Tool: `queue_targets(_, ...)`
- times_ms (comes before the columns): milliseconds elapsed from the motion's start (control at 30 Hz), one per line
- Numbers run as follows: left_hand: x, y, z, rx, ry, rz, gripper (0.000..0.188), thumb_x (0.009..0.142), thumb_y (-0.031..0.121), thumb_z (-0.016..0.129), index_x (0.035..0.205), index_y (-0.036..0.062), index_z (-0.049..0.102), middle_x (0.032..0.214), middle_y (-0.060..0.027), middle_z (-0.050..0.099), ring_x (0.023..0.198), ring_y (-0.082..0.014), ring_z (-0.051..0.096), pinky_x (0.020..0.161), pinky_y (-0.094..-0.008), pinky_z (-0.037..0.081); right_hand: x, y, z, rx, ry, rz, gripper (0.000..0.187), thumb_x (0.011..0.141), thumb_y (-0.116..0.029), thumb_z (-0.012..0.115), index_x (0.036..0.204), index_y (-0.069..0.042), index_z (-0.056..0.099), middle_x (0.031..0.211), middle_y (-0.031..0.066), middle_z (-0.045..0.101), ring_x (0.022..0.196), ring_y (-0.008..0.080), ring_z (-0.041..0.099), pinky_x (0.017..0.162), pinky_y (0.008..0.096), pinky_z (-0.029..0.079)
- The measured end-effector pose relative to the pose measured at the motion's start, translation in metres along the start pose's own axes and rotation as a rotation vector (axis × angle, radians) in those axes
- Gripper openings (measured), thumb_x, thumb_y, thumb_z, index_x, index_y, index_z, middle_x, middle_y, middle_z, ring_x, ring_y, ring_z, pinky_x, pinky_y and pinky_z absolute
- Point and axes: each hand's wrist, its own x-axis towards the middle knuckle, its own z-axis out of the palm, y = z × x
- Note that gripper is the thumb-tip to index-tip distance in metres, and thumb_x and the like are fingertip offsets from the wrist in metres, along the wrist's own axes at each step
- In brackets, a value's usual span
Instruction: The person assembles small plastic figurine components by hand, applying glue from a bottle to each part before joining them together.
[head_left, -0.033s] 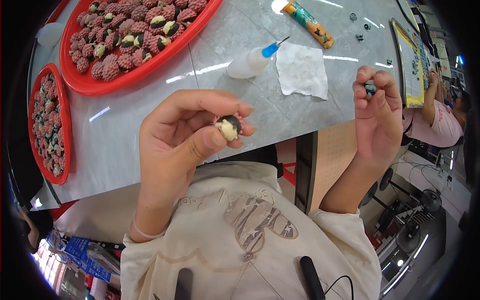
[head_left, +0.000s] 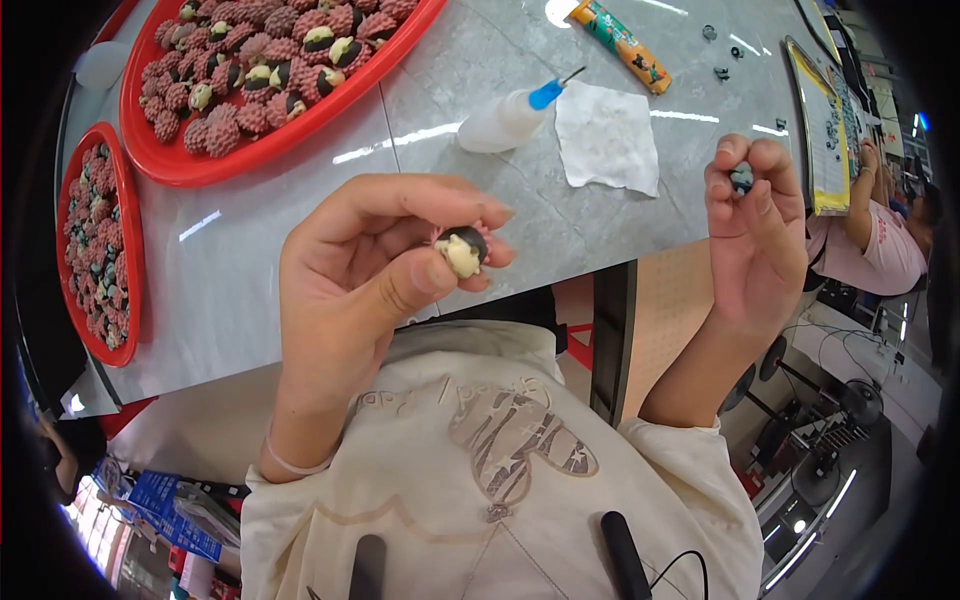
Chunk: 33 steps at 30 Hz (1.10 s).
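Between the thumb and fingers of my left hand [head_left: 350,260] is a small figurine [head_left: 461,256] with a pale cream front, a dark band and a bumpy pink back. Held up on the right, my right hand [head_left: 758,225] pinches a tiny dark grey-green piece [head_left: 741,178] in its fingertips. The two hands are well apart, both near the table's front edge. Beyond my left hand a white squeeze bottle [head_left: 498,124] with a blue cap and a thin metal needle tip lies on a white tissue's left side; the tissue [head_left: 608,140] is creased.
A big red tray [head_left: 290,132] of similar pink figurines fills the far left, with a smaller red tray [head_left: 133,250] beside it. A colourful tube [head_left: 622,47] and several small dark pieces [head_left: 721,74] lie on the grey table [head_left: 440,60]. Another person [head_left: 880,240] sits at right.
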Motion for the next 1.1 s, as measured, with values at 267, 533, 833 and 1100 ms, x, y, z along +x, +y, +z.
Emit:
queue_targets(267, 0.0, 0.002, 0.002, 0.01, -0.008, 0.0, 0.035, 0.075, 0.026, 0.064, 0.095, 0.0013, 0.051, 0.096, -0.016, 0.054, 0.076, -0.0184, 0.059, 0.06, -0.0203, 0.048, -0.006, 0.005, 0.028, 0.106, -0.144, 0.068, 0.021, 0.078, -0.006, 0.057, 0.096, 0.003, 0.051, 0.096, 0.0165, 0.05, 0.073, 0.015, 0.05, 0.062, 0.0188, 0.044)
queue_targets(533, 0.002, 0.001, 0.003, -0.022, 0.021, -0.013, 0.039, 0.071, 0.027, 0.068, 0.095, 0.0001, 0.051, 0.09, -0.0138, 0.057, 0.074, -0.0179, 0.06, 0.059, -0.0211, 0.049, -0.011, 0.016, 0.075, -0.163, -0.164, 0.022, 0.021, 0.075, -0.004, 0.062, 0.09, 0.003, 0.051, 0.093, 0.0191, 0.051, 0.073, 0.017, 0.055, 0.059, 0.0207, 0.046)
queue_targets(833, -0.002, -0.002, 0.002, -0.043, 0.08, -0.001, 0.04, 0.067, 0.026, 0.071, 0.091, -0.0009, 0.054, 0.085, -0.011, 0.057, 0.075, -0.0145, 0.057, 0.06, -0.0217, 0.048, -0.005, 0.031, 0.079, -0.488, -0.3, -0.417, 0.024, 0.067, -0.002, 0.067, 0.086, 0.004, 0.053, 0.084, 0.0201, 0.056, 0.075, 0.0213, 0.058, 0.056, 0.0204, 0.047)
queue_targets(1100, 0.001, -0.001, -0.005, 0.079, 0.035, 0.079, 0.028, 0.07, 0.018, 0.069, 0.087, -0.0016, 0.058, 0.083, -0.0123, 0.058, 0.073, -0.015, 0.056, 0.067, -0.0244, 0.046, -0.007, 0.033, 0.095, -0.717, -0.184, -0.594, 0.017, 0.066, 0.005, 0.066, 0.079, 0.004, 0.055, 0.077, 0.0195, 0.056, 0.065, 0.0188, 0.059, 0.053, 0.0222, 0.049)
